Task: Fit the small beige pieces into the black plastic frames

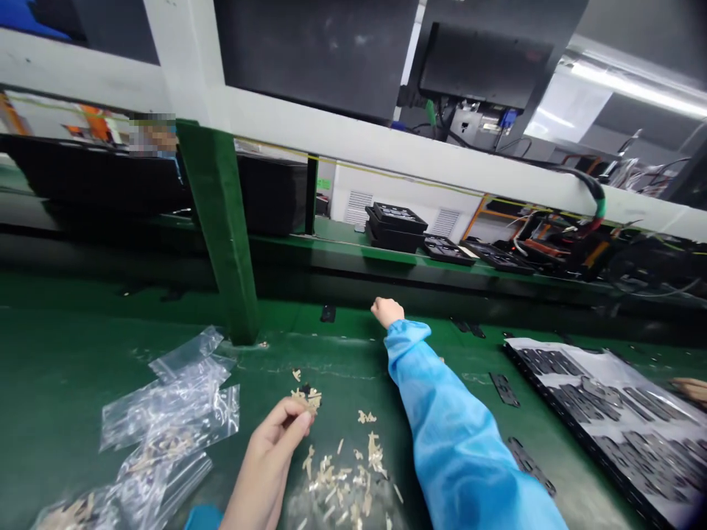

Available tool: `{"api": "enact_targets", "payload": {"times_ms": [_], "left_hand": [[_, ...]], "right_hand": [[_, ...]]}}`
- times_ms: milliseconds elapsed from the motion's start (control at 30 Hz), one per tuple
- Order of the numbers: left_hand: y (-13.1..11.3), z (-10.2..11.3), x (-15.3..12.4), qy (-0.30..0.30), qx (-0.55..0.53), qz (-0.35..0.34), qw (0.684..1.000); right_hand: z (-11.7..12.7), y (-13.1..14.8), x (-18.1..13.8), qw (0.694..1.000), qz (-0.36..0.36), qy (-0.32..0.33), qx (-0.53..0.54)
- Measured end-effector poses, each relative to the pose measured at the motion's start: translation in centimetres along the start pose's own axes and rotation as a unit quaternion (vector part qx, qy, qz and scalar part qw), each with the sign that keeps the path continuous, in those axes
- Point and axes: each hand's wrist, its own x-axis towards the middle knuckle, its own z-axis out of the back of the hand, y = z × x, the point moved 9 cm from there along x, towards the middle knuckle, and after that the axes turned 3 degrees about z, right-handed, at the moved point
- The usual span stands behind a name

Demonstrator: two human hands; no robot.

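My left hand (272, 455) is low in the middle of the view, its thumb and fingers pinched on a small beige part (310, 401) just above a scatter of several beige parts (353, 471) on the green mat. My right hand (387, 311), in a light blue sleeve (453, 434), stretches far forward to the back of the bench. Its fingers are curled in a fist near a small black piece (328, 313); whether it holds anything is hidden.
Clear plastic bags (166, 419) lie at the left. A black tray of dark parts (618, 419) sits at the right, with another person's hand (690, 389) at its far edge. Loose black pieces (505, 389) lie on the mat. A green post (221, 235) stands behind; stacked black trays (395, 227) rest on the shelf.
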Motion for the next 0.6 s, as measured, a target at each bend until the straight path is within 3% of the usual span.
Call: {"api": "enact_targets", "payload": {"times_ms": [133, 367, 467, 600], "left_hand": [[0.0, -0.9, -0.5, 0.039, 0.019, 0.022, 0.999], [0.6, 0.0, -0.1, 0.049, -0.004, 0.028, 0.998], [1.8, 0.5, 0.8, 0.036, -0.035, 0.034, 0.998], [2.9, 0.3, 1.5, 0.035, -0.054, 0.035, 0.997]], "right_hand": [[-0.6, -0.5, -0.8, 1.000, 0.029, 0.006, 0.002], [-0.7, -3.1, -0.6, 0.999, -0.045, 0.012, 0.020], [-0.2, -3.4, -0.5, 0.997, -0.056, 0.016, 0.045], [1.8, -2.7, -0.2, 0.995, -0.018, 0.020, 0.101]]}}
